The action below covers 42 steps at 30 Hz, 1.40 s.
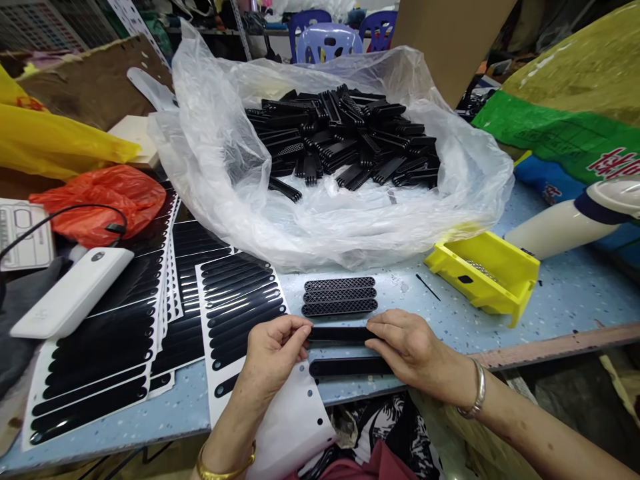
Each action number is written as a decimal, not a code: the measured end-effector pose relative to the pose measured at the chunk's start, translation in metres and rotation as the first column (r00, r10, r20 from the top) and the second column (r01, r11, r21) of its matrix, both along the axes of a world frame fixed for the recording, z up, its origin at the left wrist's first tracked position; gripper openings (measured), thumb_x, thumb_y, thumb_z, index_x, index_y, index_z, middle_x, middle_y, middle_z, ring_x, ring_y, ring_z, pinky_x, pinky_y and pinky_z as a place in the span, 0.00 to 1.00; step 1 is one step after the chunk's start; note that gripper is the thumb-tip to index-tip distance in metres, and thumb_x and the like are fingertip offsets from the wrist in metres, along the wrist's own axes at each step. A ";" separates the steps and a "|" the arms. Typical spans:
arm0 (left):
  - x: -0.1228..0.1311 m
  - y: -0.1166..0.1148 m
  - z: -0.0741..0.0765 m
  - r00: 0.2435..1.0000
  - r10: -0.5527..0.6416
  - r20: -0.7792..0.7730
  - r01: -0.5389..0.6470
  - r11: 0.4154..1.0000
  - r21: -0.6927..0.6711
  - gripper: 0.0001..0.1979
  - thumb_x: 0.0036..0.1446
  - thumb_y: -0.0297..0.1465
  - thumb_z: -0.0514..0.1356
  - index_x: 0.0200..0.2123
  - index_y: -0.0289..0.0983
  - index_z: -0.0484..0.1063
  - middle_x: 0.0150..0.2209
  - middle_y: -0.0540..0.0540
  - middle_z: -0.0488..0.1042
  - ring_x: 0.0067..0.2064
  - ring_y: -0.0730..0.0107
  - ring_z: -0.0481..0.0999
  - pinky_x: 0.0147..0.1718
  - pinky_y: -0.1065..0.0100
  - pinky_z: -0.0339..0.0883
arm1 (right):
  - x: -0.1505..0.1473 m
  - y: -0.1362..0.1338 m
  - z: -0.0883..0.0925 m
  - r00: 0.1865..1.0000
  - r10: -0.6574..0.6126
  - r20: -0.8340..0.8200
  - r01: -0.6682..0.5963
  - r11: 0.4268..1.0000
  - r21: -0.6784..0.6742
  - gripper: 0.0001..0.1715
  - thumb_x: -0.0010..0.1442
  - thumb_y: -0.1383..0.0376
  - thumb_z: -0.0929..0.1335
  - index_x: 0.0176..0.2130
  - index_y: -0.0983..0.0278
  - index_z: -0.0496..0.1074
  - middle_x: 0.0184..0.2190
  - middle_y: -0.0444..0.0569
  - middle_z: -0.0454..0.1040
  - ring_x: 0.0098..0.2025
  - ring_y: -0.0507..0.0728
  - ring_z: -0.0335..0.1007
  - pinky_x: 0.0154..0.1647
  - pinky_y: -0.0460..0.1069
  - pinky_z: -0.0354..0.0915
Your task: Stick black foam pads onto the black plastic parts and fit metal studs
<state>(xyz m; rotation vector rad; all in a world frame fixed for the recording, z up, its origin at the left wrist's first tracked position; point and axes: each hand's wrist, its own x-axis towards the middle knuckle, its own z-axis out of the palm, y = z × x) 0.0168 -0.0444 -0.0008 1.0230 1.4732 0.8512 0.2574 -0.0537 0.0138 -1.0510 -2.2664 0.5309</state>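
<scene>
Between my two hands a flat black plastic bar (337, 334) lies level just above the table. My left hand (274, 347) pinches its left end between thumb and forefinger. At the other end, the fingers and thumb of my right hand (407, 343) close on it. Nearer to me is a second black bar (345, 367), its right end partly under my right hand. Just beyond, several black bars with a lattice face (340, 297) lie side by side. A sheet of black strip stickers (245, 307) sits by my left hand, with bare white backing at its near end.
A clear plastic bag (310, 233) full of black bars (340, 133) spreads across the back. On the right stand a yellow bin (487, 273) with small metal parts and a white spray bottle (560, 227). More sticker sheets (100, 353) and a white power bank (73, 293) are at left.
</scene>
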 end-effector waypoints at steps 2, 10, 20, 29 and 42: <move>0.000 0.001 0.000 1.000 0.002 0.000 -0.002 1.000 -0.008 0.11 0.44 0.36 0.66 0.27 0.33 0.78 0.16 0.51 0.72 0.17 0.75 0.71 0.16 0.77 0.66 | 0.002 0.000 -0.004 0.999 0.001 -0.041 -0.001 1.000 -0.002 0.10 0.64 0.69 0.65 0.43 0.67 0.75 0.34 0.55 0.78 0.36 0.57 0.75 0.37 0.52 0.74; -0.001 0.002 0.000 1.000 -0.016 -0.012 0.015 1.000 -0.014 0.12 0.43 0.37 0.67 0.28 0.33 0.79 0.16 0.50 0.73 0.17 0.76 0.72 0.17 0.77 0.66 | 0.011 0.001 -0.017 0.992 0.018 -0.126 -0.021 0.999 -0.026 0.12 0.63 0.67 0.67 0.47 0.68 0.74 0.36 0.55 0.78 0.37 0.56 0.74 0.37 0.52 0.74; -0.001 0.004 0.001 0.999 -0.023 -0.032 0.023 1.000 -0.005 0.12 0.43 0.38 0.67 0.27 0.34 0.79 0.16 0.49 0.74 0.18 0.74 0.73 0.17 0.76 0.67 | 0.014 0.004 -0.017 0.988 0.020 -0.155 -0.028 0.998 -0.054 0.14 0.64 0.63 0.67 0.47 0.67 0.75 0.35 0.54 0.77 0.37 0.56 0.74 0.36 0.52 0.74; -0.002 0.003 -0.001 0.999 -0.013 -0.032 0.013 1.000 0.014 0.13 0.43 0.39 0.67 0.27 0.34 0.79 0.15 0.49 0.73 0.18 0.74 0.72 0.17 0.76 0.68 | 0.016 0.006 -0.022 0.986 0.013 -0.168 -0.029 0.995 -0.093 0.14 0.63 0.62 0.68 0.47 0.65 0.76 0.36 0.54 0.78 0.37 0.56 0.74 0.37 0.52 0.74; -0.004 0.002 -0.003 0.998 -0.032 -0.057 0.033 0.999 0.018 0.12 0.45 0.39 0.67 0.29 0.34 0.79 0.17 0.49 0.74 0.19 0.72 0.74 0.18 0.75 0.69 | 0.017 0.005 -0.022 0.983 -0.002 -0.185 -0.023 0.991 -0.132 0.13 0.62 0.64 0.69 0.47 0.65 0.76 0.37 0.54 0.78 0.39 0.56 0.74 0.40 0.52 0.74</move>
